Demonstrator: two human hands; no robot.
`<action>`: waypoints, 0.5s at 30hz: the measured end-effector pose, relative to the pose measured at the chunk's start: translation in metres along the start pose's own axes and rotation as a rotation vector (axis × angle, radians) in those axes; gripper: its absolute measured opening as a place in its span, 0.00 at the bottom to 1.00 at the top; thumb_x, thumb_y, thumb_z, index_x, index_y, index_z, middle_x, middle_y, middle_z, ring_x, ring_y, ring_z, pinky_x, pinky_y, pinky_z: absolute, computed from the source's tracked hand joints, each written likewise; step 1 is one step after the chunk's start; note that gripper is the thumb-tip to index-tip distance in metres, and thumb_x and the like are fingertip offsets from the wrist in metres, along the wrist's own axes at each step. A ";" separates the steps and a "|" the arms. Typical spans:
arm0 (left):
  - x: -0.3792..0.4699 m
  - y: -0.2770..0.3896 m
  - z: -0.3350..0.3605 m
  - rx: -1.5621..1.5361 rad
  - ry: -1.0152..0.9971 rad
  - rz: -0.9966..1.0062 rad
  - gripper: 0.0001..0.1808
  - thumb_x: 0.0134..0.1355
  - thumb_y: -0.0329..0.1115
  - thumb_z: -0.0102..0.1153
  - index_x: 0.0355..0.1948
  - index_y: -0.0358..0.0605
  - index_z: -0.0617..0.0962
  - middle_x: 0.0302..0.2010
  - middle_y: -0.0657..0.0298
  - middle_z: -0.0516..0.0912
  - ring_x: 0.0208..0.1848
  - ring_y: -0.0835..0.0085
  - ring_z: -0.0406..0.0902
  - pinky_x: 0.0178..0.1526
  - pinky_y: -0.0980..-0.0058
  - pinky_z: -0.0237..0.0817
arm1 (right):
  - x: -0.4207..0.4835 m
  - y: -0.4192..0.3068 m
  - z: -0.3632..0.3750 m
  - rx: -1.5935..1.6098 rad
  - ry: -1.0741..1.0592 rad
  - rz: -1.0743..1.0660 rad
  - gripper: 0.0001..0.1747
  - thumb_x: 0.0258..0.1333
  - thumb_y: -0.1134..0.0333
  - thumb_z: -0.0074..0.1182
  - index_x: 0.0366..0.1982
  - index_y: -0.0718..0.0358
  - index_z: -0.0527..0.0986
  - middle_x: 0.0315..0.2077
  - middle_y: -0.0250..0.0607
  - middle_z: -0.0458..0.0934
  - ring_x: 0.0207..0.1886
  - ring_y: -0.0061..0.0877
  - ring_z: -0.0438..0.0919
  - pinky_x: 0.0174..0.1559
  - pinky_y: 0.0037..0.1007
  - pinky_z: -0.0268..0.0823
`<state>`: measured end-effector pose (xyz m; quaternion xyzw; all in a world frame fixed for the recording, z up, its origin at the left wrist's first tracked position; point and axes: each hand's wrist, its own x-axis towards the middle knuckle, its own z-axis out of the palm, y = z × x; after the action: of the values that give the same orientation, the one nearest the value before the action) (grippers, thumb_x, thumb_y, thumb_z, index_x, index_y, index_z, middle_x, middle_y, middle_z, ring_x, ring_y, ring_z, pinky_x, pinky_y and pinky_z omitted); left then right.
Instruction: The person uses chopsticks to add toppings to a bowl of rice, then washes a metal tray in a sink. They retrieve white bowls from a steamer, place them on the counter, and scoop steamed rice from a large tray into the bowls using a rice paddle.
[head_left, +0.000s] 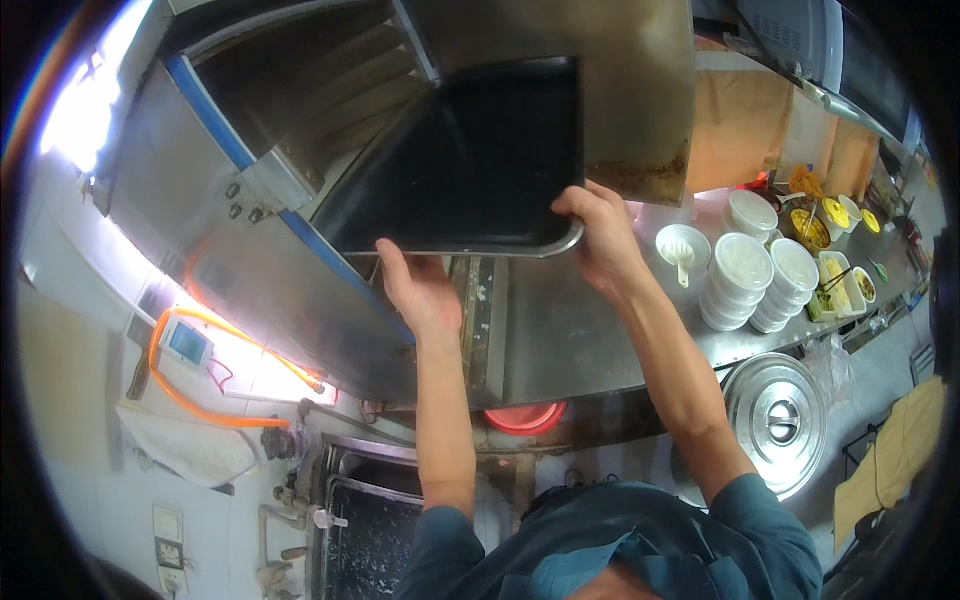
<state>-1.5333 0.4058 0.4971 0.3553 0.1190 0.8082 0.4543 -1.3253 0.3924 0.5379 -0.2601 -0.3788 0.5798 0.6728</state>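
A dark rectangular metal tray (480, 165) with a bright rim is held tilted in both hands at the picture's upper middle. My left hand (424, 292) grips its near edge towards the left, thumb on top and fingers beneath. Around the near right corner closes my right hand (604, 232), its thumb over the rim. The tray's far left part reaches to the opening of a stainless steel cabinet (277, 180) with ridged inner walls and blue edge strips. Beside the tray, on the right, is the cabinet's stained metal panel (637, 97).
Right of my right arm, a steel counter (577, 330) bears stacks of lidded white tubs (739, 270), a bowl with a slotted spoon (682, 251) and food containers (836, 285). Below are a lidded steel pot (780, 424) and a red basin (525, 418). An orange hose (180, 397) hangs left.
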 end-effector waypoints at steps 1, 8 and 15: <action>-0.001 -0.001 0.001 -0.008 0.018 0.025 0.30 0.73 0.52 0.51 0.66 0.40 0.70 0.64 0.59 0.74 0.66 0.65 0.69 0.70 0.65 0.58 | 0.010 0.003 0.005 0.004 -0.014 0.025 0.07 0.50 0.74 0.55 0.33 0.68 0.75 0.32 0.37 0.77 0.39 0.25 0.75 0.45 0.27 0.68; -0.057 -0.024 0.014 0.113 0.032 0.039 0.34 0.75 0.53 0.44 0.71 0.39 0.62 0.70 0.58 0.67 0.69 0.65 0.65 0.73 0.63 0.51 | 0.028 0.017 0.010 0.011 -0.034 0.068 0.07 0.49 0.74 0.54 0.33 0.69 0.76 0.32 0.38 0.78 0.38 0.25 0.75 0.44 0.27 0.69; -0.030 -0.017 0.031 -0.140 -0.028 -0.083 0.27 0.71 0.50 0.51 0.63 0.42 0.71 0.62 0.58 0.75 0.62 0.66 0.72 0.64 0.61 0.63 | 0.035 -0.012 0.000 -0.069 -0.106 0.094 0.12 0.48 0.73 0.55 0.36 0.70 0.77 0.33 0.41 0.79 0.40 0.28 0.77 0.48 0.28 0.71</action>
<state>-1.4911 0.3869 0.4970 0.3288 0.0704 0.7901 0.5125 -1.3167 0.4245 0.5549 -0.2697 -0.4211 0.6104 0.6143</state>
